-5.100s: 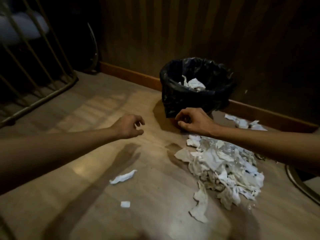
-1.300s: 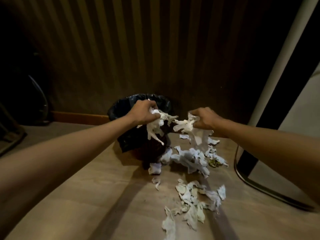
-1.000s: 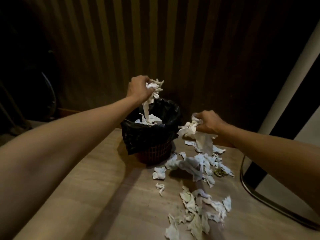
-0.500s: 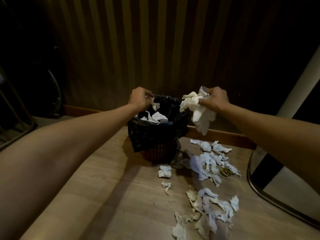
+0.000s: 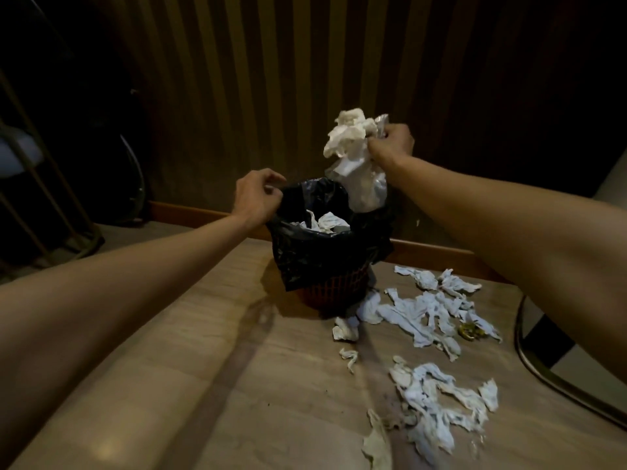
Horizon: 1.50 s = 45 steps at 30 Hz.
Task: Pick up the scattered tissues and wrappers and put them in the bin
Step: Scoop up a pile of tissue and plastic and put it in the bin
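Only the one head view here, so here's what it showed. The right hand (image 5: 390,144) was up in the upper middle of the frame, fingers closed tight around a big wad of tissues (image 5: 353,154), and the loose tail of that wad dangled down to about the far right part of the bin's rim. The bin (image 5: 325,262) sat dead center, lined with a black bag, with a few tissues already inside. The left hand (image 5: 259,198) was at the left edge of the rim, fingers curled and pinching the bag (image 5: 305,195), I think to hold it open, though exactly how much it had hold of was hard to tell in that light.

Plenty was left to do: scattered tissues (image 5: 427,313) lay on the floor (image 5: 169,368) in the lower right, along with a small gold wrapper (image 5: 470,332) near the right edge.

If you ask me, the trick for this drop was bringing the wad squarely over the opening before letting go, since it hung toward the back rim and the trailing bit could easily flop outside. Keeping the bag pulled wide and releasing low would help.
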Tool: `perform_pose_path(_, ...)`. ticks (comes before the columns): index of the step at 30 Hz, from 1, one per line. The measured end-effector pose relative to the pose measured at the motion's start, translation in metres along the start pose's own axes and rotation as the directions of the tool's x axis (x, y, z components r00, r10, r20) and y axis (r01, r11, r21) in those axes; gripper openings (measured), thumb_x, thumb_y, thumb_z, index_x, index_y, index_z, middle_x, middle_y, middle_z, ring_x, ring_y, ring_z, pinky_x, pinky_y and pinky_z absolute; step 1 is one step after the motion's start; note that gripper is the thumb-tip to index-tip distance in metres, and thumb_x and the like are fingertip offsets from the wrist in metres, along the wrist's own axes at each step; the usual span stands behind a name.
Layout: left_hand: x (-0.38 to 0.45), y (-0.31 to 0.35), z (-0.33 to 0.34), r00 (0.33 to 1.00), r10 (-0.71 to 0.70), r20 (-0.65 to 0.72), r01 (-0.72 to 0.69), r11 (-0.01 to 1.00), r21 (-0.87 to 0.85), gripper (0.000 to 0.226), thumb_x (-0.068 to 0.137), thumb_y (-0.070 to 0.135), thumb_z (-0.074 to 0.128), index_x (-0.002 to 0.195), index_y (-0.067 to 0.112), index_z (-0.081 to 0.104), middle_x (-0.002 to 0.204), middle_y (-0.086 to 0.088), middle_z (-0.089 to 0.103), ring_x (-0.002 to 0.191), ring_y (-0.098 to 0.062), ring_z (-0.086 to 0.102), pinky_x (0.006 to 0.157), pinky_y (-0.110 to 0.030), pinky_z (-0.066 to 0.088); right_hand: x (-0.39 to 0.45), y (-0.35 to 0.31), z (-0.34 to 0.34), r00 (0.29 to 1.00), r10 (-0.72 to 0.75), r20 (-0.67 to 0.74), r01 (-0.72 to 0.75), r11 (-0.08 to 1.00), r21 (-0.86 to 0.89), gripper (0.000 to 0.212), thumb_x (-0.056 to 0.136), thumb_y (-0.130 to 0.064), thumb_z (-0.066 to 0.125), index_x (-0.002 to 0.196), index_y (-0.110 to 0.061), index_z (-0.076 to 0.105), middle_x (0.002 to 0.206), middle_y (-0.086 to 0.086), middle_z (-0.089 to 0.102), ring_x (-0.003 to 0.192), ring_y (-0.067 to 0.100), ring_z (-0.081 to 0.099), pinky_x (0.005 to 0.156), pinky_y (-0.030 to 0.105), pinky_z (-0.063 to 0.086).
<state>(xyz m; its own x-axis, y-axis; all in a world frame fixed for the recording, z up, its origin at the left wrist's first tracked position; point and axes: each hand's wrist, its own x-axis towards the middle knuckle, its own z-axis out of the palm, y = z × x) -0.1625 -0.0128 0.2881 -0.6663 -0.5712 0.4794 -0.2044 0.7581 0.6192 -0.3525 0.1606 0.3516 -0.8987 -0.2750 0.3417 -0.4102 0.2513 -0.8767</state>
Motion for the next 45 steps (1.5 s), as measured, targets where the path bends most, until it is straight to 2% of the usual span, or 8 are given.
perform_pose_path(7, -0.01, -0.009, -0.017, 0.999, -0.014, 0.033, 0.013, 0.999, 0.035, 0.024, 0.088, 0.006, 0.06, 0.103, 0.019, 0.074, 0.1, -0.002, 0.073, 0.093, -0.011, 0.066, 0.087, -0.025, 0.055, -0.011, -0.003, 0.037, 0.996, 0.033, 0.088, -0.029, 0.999, -0.044, 0.018, 0.09, -0.015, 0.067, 0.108, -0.016, 0.07, 0.109, 0.004, 0.068, 0.101, 0.02, 0.067, 0.086, 0.031, 0.058)
perform_pose_path(12, -0.02, -0.014, -0.021, 0.993, 0.037, 0.108, -0.042, 0.998, 0.045, 0.019, 0.09, 0.006, 0.062, 0.098, 0.018, 0.074, 0.095, 0.001, 0.071, 0.094, -0.012, 0.067, 0.086, -0.027, 0.057, -0.017, 0.01, 0.039, 0.996, 0.074, 0.057, -0.061, 0.977, -0.205, 0.037, 0.089, -0.009, 0.068, 0.125, -0.01, 0.061, 0.126, 0.008, 0.06, 0.111, 0.023, 0.062, 0.087, 0.026, 0.053)
perform_pose_path(19, -0.026, -0.016, -0.01, 0.987, 0.013, 0.161, -0.024, 0.997, 0.069, 0.018, 0.089, 0.008, 0.063, 0.096, 0.017, 0.076, 0.1, -0.003, 0.073, 0.099, -0.014, 0.066, 0.09, -0.03, 0.056, -0.015, 0.015, 0.048, 0.975, 0.161, 0.155, -0.146, 0.984, -0.102, 0.027, 0.087, -0.022, 0.068, 0.109, -0.007, 0.064, 0.11, 0.007, 0.062, 0.098, 0.021, 0.063, 0.086, 0.037, 0.059)
perform_pose_path(23, -0.03, -0.015, -0.005, 0.981, 0.025, 0.19, -0.04, 0.997, 0.072, 0.018, 0.089, 0.009, 0.063, 0.094, 0.021, 0.075, 0.099, -0.001, 0.073, 0.095, -0.012, 0.066, 0.083, -0.023, 0.053, -0.021, 0.01, 0.056, 0.975, 0.132, 0.179, -0.113, 0.987, -0.113, 0.023, 0.086, -0.005, 0.06, 0.108, -0.001, 0.061, 0.096, 0.008, 0.06, 0.092, 0.024, 0.066, 0.079, 0.042, 0.062)
perform_pose_path(27, -0.037, -0.015, -0.001, 0.965, 0.095, 0.244, -0.124, 0.987, 0.106, 0.017, 0.087, 0.013, 0.062, 0.095, 0.022, 0.074, 0.093, 0.001, 0.073, 0.089, -0.013, 0.067, 0.081, -0.032, 0.058, -0.024, 0.012, 0.048, 0.986, 0.087, 0.139, -0.058, 0.978, -0.2, 0.03, 0.082, -0.002, 0.064, 0.112, -0.007, 0.062, 0.095, 0.004, 0.055, 0.099, 0.028, 0.065, 0.084, 0.043, 0.06)
perform_pose_path(31, -0.051, -0.01, 0.01, 0.929, 0.191, 0.318, -0.24, 0.963, 0.121, 0.016, 0.086, 0.016, 0.064, 0.099, 0.023, 0.072, 0.091, 0.003, 0.073, 0.079, -0.01, 0.066, 0.071, -0.029, 0.055, -0.022, 0.033, 0.015, 0.993, 0.023, 0.118, 0.016, 0.946, -0.324, 0.032, 0.08, -0.013, 0.07, 0.111, -0.015, 0.062, 0.118, 0.006, 0.059, 0.105, 0.022, 0.06, 0.089, 0.042, 0.057)
perform_pose_path(39, -0.081, 0.015, 0.071, 0.811, 0.235, 0.535, -0.36, 0.923, 0.139, 0.021, 0.079, 0.031, 0.064, 0.098, 0.026, 0.071, 0.09, 0.006, 0.074, 0.081, -0.013, 0.069, 0.074, -0.035, 0.058, -0.058, 0.104, -0.064, 0.979, 0.054, 0.196, 0.047, 0.878, -0.476, 0.016, 0.085, -0.018, 0.07, 0.1, -0.015, 0.065, 0.097, 0.004, 0.065, 0.089, 0.02, 0.064, 0.071, 0.033, 0.055)
perform_pose_path(45, -0.093, 0.022, 0.124, 0.718, 0.178, 0.672, -0.379, 0.911, 0.162, 0.023, 0.076, 0.037, 0.065, 0.096, 0.026, 0.07, 0.089, 0.006, 0.072, 0.083, -0.016, 0.069, 0.073, -0.033, 0.057, -0.087, 0.162, -0.078, 0.922, 0.219, 0.321, 0.023, 0.794, -0.607, 0.007, 0.081, -0.017, 0.072, 0.085, -0.021, 0.068, 0.087, 0.002, 0.069, 0.079, 0.017, 0.066, 0.074, 0.04, 0.061)
